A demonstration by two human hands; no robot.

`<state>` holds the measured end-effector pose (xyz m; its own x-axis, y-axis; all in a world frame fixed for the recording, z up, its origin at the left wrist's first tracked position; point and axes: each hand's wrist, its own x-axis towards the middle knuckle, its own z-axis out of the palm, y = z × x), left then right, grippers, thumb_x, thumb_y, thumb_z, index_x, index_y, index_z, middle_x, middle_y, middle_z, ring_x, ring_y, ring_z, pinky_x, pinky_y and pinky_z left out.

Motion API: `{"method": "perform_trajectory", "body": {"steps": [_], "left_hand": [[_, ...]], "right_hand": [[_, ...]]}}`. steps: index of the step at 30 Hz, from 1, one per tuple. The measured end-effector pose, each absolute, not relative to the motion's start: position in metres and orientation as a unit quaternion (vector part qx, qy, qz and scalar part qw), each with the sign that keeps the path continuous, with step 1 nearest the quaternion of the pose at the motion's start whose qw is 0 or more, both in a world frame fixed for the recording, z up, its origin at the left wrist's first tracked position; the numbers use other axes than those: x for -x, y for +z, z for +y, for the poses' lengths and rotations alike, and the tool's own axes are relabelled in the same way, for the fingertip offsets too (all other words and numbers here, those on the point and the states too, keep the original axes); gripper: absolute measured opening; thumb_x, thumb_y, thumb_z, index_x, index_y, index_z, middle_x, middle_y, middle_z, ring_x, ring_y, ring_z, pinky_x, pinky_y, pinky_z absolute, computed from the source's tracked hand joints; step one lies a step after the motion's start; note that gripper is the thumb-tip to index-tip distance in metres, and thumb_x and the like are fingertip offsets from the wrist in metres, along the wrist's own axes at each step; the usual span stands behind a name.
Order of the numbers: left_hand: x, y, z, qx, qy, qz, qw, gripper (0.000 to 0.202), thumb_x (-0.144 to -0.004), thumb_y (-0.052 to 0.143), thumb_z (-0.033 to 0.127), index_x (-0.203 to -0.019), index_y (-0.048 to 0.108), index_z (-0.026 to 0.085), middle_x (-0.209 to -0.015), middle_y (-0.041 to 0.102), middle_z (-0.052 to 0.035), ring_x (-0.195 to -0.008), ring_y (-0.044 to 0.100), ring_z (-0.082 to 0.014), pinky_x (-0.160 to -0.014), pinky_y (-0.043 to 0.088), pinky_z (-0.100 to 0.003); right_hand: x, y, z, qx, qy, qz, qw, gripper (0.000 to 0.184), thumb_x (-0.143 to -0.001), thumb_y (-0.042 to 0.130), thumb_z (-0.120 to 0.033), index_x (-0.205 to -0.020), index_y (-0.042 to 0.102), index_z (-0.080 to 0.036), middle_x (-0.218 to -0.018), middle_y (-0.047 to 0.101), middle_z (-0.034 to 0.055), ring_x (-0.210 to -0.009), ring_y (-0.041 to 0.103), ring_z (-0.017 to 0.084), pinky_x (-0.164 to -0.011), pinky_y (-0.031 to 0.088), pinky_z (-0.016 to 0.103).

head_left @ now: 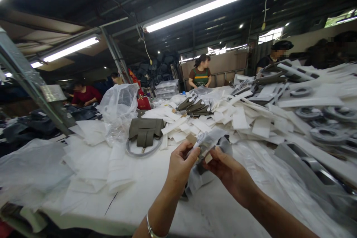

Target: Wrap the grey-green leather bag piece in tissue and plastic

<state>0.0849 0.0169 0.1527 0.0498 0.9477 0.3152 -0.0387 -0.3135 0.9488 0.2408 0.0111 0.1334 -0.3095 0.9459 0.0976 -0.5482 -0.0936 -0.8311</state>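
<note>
The white table (156, 197) was the biggest thing, and its near edge ran along the bottom left. A wide stretch of its white top showed to the left of the left arm, and that was the most room for the hands. A big heap of white sheets (240, 119) spread over the far side, just past the hands, so there was less room that way. Thin clear plastic (253, 171) lay to the right, close by the right arm. A puffy clear bag (118, 98) stood far off to the left.

A dark green purse (146, 126) sat left of the hands, near but not touching them, with its flap facing the near edge.

The wrapped thing (216, 137), gray and dark under cloudy plastic, was right between the two hands, above the table. Its long way seemed to slant from far right to near left, but the hands hid part of it. Neither hand was nearer, because both touched it. The left hand (181, 160) pinched its left side with thumb and fingers. The right hand (230, 171) pinched its right side, with the thumb on top and the fingers curled under.

A small tan card (208, 158) showed by the right fingertips. I could not tell if they held it.
</note>
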Motion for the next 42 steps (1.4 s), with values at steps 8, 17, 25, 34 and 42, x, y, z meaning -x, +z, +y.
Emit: {"method": "perform_trajectory", "body": {"steps": [8,17,25,34,42], "left_hand": [[-0.091,0.144,0.015,-0.566,0.597,0.405,0.398,0.034,-0.085,0.071,0.038,-0.113,0.069,0.02,-0.117,0.07,-0.0077,-0.112,0.063,-0.0249,-0.099,0.048,-0.035],[-0.105,0.136,0.007,-0.546,0.632,0.424,0.349,0.027,-0.087,0.069,0.039,-0.106,0.065,0.019,-0.105,0.07,-0.0067,-0.101,0.065,-0.0221,-0.088,0.052,-0.031],[-0.098,0.134,0.006,-0.629,0.615,0.396,0.263,0.023,-0.091,0.065,0.037,-0.109,0.064,0.022,-0.119,0.062,-0.0067,-0.115,0.058,-0.0214,-0.098,0.046,-0.031],[-0.091,0.134,0.009,-0.612,0.614,0.447,0.221,0.021,-0.09,0.066,0.035,-0.107,0.065,0.022,-0.115,0.065,-0.0054,-0.111,0.06,-0.0209,-0.099,0.047,-0.034],[-0.1,0.134,0.008,-0.594,0.64,0.437,0.216,0.015,-0.088,0.067,0.033,-0.096,0.065,0.02,-0.106,0.066,-0.0063,-0.107,0.061,-0.0214,-0.095,0.048,-0.034]], "right_hand": [[-0.232,0.118,0.011,0.298,0.6,-0.458,0.584,0.037,-0.08,0.076,-0.045,-0.107,0.073,-0.021,-0.096,0.068,0.0058,-0.084,0.055,0.018,-0.08,0.047,0.031],[-0.209,0.114,0.015,0.376,0.472,-0.465,0.648,0.041,-0.084,0.064,-0.059,-0.077,0.058,-0.019,-0.062,0.049,-0.0008,-0.058,0.044,0.013,-0.055,0.038,0.027],[-0.204,0.113,0.015,0.381,0.494,-0.449,0.64,0.043,-0.086,0.06,-0.061,-0.083,0.057,-0.018,-0.064,0.05,-0.0012,-0.056,0.044,0.013,-0.051,0.038,0.026],[-0.213,0.118,0.012,0.278,0.589,-0.449,0.612,0.038,-0.085,0.068,-0.053,-0.094,0.066,-0.016,-0.078,0.062,0.003,-0.071,0.057,0.014,-0.07,0.05,0.026],[-0.214,0.119,0.013,0.315,0.593,-0.434,0.601,0.039,-0.078,0.075,-0.051,-0.084,0.066,-0.013,-0.069,0.06,0.0019,-0.062,0.054,0.012,-0.06,0.046,0.023]]}}
